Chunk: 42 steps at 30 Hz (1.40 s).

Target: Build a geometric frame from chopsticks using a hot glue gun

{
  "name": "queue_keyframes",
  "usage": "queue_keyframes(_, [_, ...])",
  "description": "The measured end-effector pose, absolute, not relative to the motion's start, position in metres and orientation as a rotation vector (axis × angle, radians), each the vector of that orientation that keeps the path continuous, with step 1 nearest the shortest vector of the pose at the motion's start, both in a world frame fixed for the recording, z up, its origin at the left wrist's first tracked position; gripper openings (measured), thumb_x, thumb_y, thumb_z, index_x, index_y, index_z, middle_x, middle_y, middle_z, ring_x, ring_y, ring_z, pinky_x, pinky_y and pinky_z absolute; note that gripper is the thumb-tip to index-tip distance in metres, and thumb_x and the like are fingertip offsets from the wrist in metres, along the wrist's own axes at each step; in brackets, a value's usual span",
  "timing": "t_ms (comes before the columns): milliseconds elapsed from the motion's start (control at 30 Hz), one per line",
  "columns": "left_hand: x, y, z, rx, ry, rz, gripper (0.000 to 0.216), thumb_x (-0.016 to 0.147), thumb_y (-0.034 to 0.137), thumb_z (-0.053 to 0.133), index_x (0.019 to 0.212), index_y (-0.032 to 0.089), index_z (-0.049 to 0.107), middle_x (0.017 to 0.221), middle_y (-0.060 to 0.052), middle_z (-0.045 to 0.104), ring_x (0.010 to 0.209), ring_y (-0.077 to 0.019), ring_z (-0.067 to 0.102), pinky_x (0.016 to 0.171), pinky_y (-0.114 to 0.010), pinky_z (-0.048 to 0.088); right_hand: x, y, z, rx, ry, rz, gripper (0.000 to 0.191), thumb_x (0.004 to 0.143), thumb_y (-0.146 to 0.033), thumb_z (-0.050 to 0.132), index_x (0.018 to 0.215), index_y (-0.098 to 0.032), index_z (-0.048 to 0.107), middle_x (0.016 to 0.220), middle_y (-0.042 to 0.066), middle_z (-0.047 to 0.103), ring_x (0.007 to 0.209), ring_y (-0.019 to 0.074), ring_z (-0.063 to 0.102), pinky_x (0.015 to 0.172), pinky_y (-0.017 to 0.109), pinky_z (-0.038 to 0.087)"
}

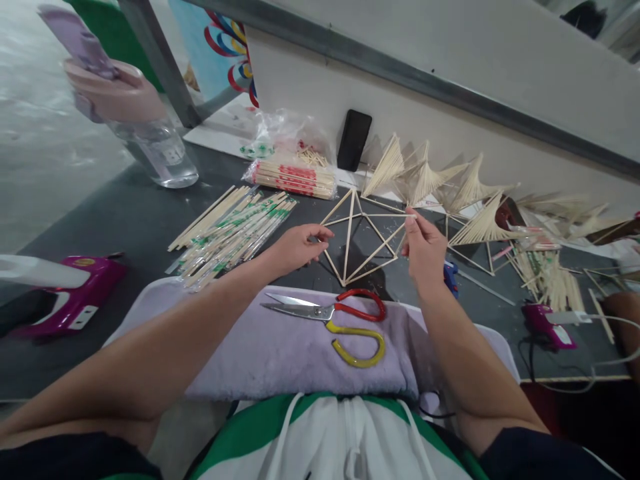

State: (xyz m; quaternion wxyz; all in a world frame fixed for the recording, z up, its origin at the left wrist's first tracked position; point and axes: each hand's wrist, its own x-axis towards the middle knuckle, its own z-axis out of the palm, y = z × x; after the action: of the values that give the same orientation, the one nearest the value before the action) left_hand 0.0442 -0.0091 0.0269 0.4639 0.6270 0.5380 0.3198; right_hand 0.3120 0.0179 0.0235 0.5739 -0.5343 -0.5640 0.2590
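Observation:
A frame of thin wooden sticks [349,240], joined at the corners into triangles, stands on the dark table between my hands. My right hand [425,245] pinches its upper right corner between thumb and fingers. At the left corner is my left hand [301,248], its fingers curled around the stick ends; the exact contact is partly hidden. Closer to me, scissors [327,311] with one red and one yellow handle lie on a lilac cloth [300,360], blades pointing left.
Wrapped chopsticks [240,230] and a red-banded stick bundle [295,179] lie left. A water bottle [150,133] and magenta device [75,293] stand farther left. A phone [354,140] leans at the back. Fanned stick models [430,177], a blue tool [451,279] and another magenta device [550,327] are right.

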Motion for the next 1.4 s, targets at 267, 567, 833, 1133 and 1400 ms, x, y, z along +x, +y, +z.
queue_keyframes(267, [0.044,-0.008,0.022,1.548,1.325,0.783,0.042,0.077,0.04,0.061,0.111,0.017,0.069,0.102,-0.008,0.071,0.062,-0.0108,0.061,0.05,-0.021,0.045,0.316,0.019,0.023,-1.167,-1.314,0.665,0.046,0.088,-0.058,0.061,0.122,-0.029,0.071,0.085,0.0,0.07,0.044,0.0056,0.043,0.039,0.022,0.035])
queue_keyframes(567, [0.044,-0.007,0.02,1.529,1.332,0.766,0.038,0.077,0.038,0.062,0.108,0.018,0.07,0.099,-0.006,0.071,0.061,-0.0107,0.061,0.052,-0.022,0.046,0.335,0.035,0.045,-1.06,-1.407,1.133,0.049,0.08,-0.065,0.066,0.112,-0.028,0.073,0.126,0.004,0.069,0.041,0.0023,0.043,0.032,0.022,0.021])
queue_keyframes(833, [0.043,-0.006,0.017,1.534,1.318,0.772,0.038,0.077,0.039,0.063,0.108,0.017,0.071,0.092,-0.006,0.072,0.062,-0.0125,0.062,0.052,-0.022,0.046,0.347,0.045,0.049,-1.045,-1.47,1.232,0.046,0.077,-0.063,0.073,0.105,-0.026,0.076,0.085,0.003,0.075,0.038,0.0046,0.041,0.033,0.022,0.019])
queue_keyframes(1133, [0.043,-0.003,0.007,1.566,1.318,0.745,0.041,0.078,0.041,0.062,0.11,0.018,0.07,0.101,-0.006,0.072,0.062,-0.0119,0.063,0.055,-0.023,0.048,0.354,0.056,0.048,-1.002,-1.479,1.256,0.037,0.072,-0.057,0.08,0.088,-0.024,0.075,0.116,0.006,0.075,0.038,0.0014,0.04,0.034,0.021,0.023])
queue_keyframes(1400, [0.045,-0.004,0.01,1.577,1.329,0.725,0.042,0.079,0.039,0.06,0.113,0.016,0.069,0.104,-0.008,0.071,0.062,-0.0119,0.063,0.055,-0.023,0.047,0.351,0.06,0.047,-0.957,-1.457,1.228,0.035,0.069,-0.054,0.083,0.08,-0.022,0.074,0.101,0.005,0.076,0.037,0.0014,0.04,0.035,0.021,0.022])
